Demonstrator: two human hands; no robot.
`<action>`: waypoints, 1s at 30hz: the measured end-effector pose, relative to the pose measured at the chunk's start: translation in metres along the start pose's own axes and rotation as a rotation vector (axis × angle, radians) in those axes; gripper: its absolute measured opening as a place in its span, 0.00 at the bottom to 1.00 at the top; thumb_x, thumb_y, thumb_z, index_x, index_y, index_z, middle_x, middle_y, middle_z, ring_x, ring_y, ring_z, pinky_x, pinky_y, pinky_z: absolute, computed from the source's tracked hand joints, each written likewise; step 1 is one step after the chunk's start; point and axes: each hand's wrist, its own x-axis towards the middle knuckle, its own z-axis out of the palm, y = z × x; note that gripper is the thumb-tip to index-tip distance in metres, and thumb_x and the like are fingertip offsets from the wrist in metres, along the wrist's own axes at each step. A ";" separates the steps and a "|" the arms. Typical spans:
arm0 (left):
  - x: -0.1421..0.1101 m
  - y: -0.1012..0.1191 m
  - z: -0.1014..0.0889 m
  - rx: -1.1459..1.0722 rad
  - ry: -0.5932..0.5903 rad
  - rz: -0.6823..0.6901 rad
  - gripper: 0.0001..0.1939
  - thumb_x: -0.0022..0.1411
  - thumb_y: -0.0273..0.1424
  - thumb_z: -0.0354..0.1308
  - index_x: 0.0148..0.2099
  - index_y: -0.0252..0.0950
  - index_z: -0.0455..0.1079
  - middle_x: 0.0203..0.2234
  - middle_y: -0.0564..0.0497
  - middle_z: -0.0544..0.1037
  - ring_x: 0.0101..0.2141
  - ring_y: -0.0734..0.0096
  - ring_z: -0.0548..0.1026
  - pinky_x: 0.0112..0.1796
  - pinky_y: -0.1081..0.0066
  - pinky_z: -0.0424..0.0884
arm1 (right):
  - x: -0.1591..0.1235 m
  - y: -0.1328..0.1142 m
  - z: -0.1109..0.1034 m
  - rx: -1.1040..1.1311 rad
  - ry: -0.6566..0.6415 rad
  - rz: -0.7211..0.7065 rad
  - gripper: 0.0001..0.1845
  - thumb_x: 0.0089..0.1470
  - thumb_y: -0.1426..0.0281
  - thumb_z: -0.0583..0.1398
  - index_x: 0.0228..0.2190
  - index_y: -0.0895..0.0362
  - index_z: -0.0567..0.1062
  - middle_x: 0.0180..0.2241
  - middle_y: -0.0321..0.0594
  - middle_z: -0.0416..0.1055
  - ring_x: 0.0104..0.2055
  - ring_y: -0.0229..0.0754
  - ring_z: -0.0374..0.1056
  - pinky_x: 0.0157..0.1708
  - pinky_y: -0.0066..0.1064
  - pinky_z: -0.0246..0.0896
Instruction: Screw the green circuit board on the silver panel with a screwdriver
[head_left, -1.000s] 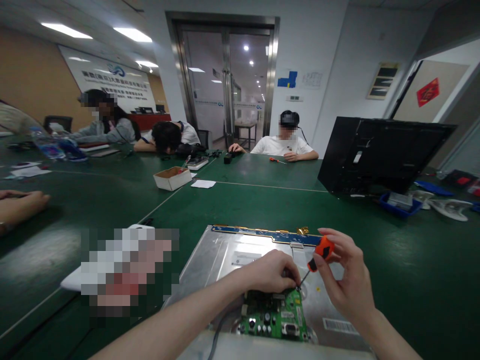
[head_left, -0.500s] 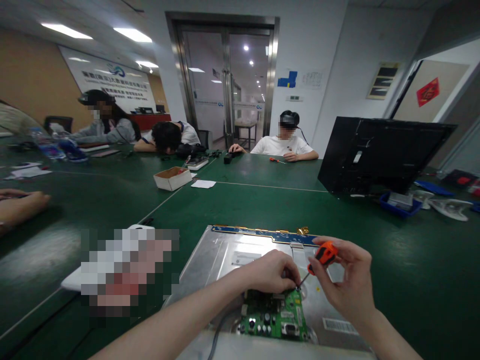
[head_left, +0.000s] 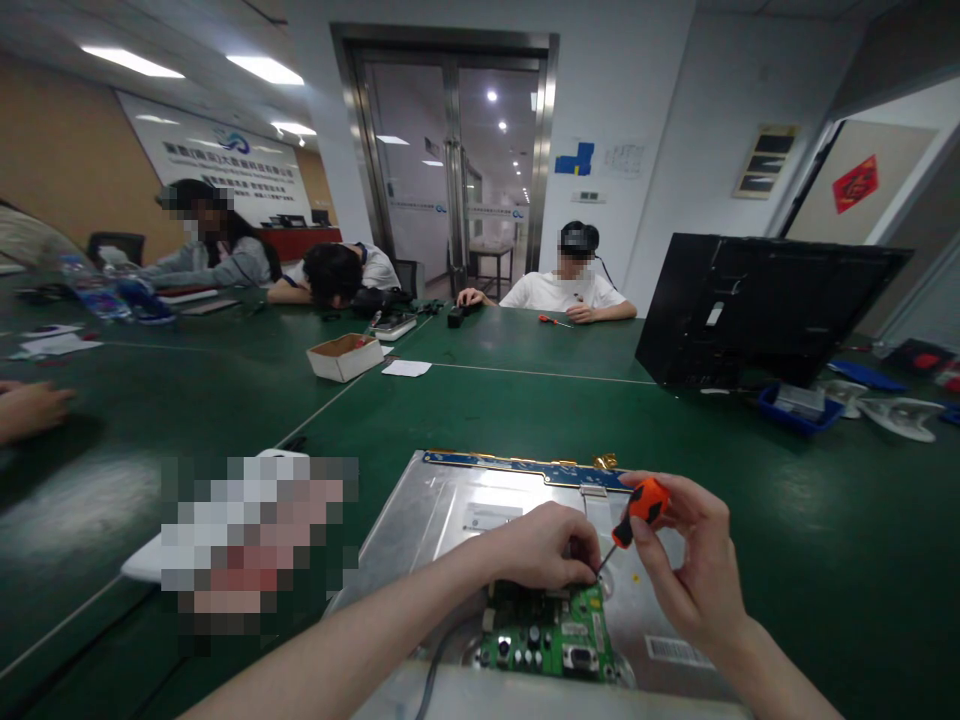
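Note:
My right hand (head_left: 694,555) is closed on the orange and black handle of a screwdriver (head_left: 643,508). Its thin shaft slants down to the left, the tip at the upper right corner of a green circuit board (head_left: 551,630). My left hand (head_left: 551,545) has its fingers pinched together right by that tip; what they hold, if anything, is hidden. The board lies on a silver metal panel (head_left: 420,545), which has a blue circuit strip (head_left: 525,470) along its far edge. A grey cable (head_left: 433,665) runs beside the board.
A black monitor (head_left: 772,310) stands at the right behind a blue tray (head_left: 799,410). An open cardboard box (head_left: 345,360) and a white paper (head_left: 406,369) lie farther back. A blurred-out white object (head_left: 142,560) is at the left. Several people sit around the green table (head_left: 510,410).
My right hand has shifted its fingers on the screwdriver handle, which is turned slightly and moved a little left. My left hand stays put. Another person's hand at the far left has drawn back.

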 end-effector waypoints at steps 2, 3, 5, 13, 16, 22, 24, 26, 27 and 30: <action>0.000 -0.001 0.000 0.013 -0.007 0.001 0.05 0.53 0.21 0.66 0.34 0.35 0.77 0.26 0.55 0.76 0.26 0.75 0.71 0.29 0.77 0.64 | 0.000 0.001 0.000 0.006 -0.003 0.001 0.23 0.60 0.77 0.56 0.55 0.54 0.60 0.46 0.48 0.71 0.39 0.42 0.73 0.29 0.29 0.74; 0.001 -0.001 0.000 0.019 -0.008 0.003 0.05 0.53 0.21 0.66 0.34 0.35 0.77 0.26 0.55 0.76 0.26 0.75 0.71 0.29 0.77 0.64 | -0.001 0.001 0.000 0.007 -0.004 0.004 0.23 0.60 0.77 0.56 0.55 0.54 0.60 0.46 0.48 0.71 0.39 0.42 0.73 0.29 0.30 0.74; 0.001 0.000 0.000 0.022 -0.008 0.011 0.06 0.53 0.20 0.66 0.34 0.34 0.76 0.26 0.55 0.75 0.26 0.75 0.71 0.29 0.78 0.63 | -0.001 0.003 0.001 0.007 0.011 0.010 0.24 0.59 0.77 0.57 0.55 0.53 0.60 0.45 0.47 0.70 0.38 0.42 0.73 0.29 0.30 0.73; 0.001 -0.001 0.000 -0.017 -0.008 0.012 0.07 0.52 0.18 0.66 0.32 0.33 0.75 0.24 0.57 0.73 0.26 0.76 0.69 0.28 0.79 0.62 | 0.004 0.006 0.001 -0.012 0.051 -0.049 0.25 0.55 0.77 0.63 0.50 0.51 0.61 0.40 0.40 0.66 0.35 0.39 0.69 0.27 0.28 0.70; 0.001 -0.002 0.000 -0.007 0.000 0.025 0.07 0.51 0.18 0.66 0.31 0.34 0.75 0.24 0.57 0.74 0.26 0.75 0.69 0.29 0.78 0.63 | 0.006 0.004 0.000 -0.094 0.033 -0.076 0.24 0.57 0.78 0.61 0.52 0.52 0.62 0.42 0.42 0.66 0.37 0.39 0.69 0.27 0.27 0.71; 0.000 0.000 -0.001 0.006 0.000 0.041 0.06 0.51 0.20 0.66 0.31 0.34 0.75 0.24 0.56 0.73 0.26 0.75 0.70 0.29 0.77 0.63 | 0.008 -0.002 -0.002 -0.066 -0.040 -0.066 0.23 0.61 0.79 0.55 0.56 0.54 0.65 0.48 0.47 0.69 0.40 0.39 0.71 0.27 0.24 0.72; 0.000 0.001 -0.001 0.005 0.000 0.035 0.06 0.51 0.19 0.65 0.31 0.34 0.75 0.25 0.56 0.74 0.26 0.75 0.70 0.29 0.77 0.63 | 0.007 -0.001 -0.002 -0.064 -0.059 -0.062 0.24 0.61 0.79 0.55 0.58 0.55 0.63 0.49 0.48 0.70 0.40 0.39 0.73 0.28 0.25 0.73; -0.001 0.002 -0.001 0.003 -0.008 0.025 0.07 0.51 0.18 0.64 0.32 0.34 0.75 0.24 0.56 0.74 0.26 0.75 0.70 0.29 0.77 0.63 | 0.005 0.001 -0.002 -0.064 -0.041 -0.056 0.25 0.60 0.77 0.57 0.57 0.55 0.62 0.49 0.48 0.72 0.35 0.37 0.73 0.27 0.27 0.73; -0.001 0.003 -0.001 0.003 -0.015 0.021 0.07 0.51 0.18 0.64 0.32 0.34 0.75 0.24 0.56 0.73 0.26 0.75 0.70 0.29 0.77 0.64 | 0.003 0.003 -0.001 -0.057 -0.021 -0.053 0.25 0.59 0.77 0.59 0.56 0.54 0.62 0.49 0.47 0.72 0.33 0.37 0.73 0.27 0.28 0.73; -0.001 0.003 -0.001 0.006 -0.019 0.016 0.08 0.50 0.18 0.62 0.32 0.34 0.75 0.25 0.56 0.74 0.26 0.75 0.70 0.30 0.77 0.65 | 0.000 0.007 0.001 -0.034 0.041 -0.037 0.25 0.56 0.76 0.64 0.52 0.53 0.62 0.45 0.44 0.73 0.33 0.38 0.74 0.29 0.30 0.74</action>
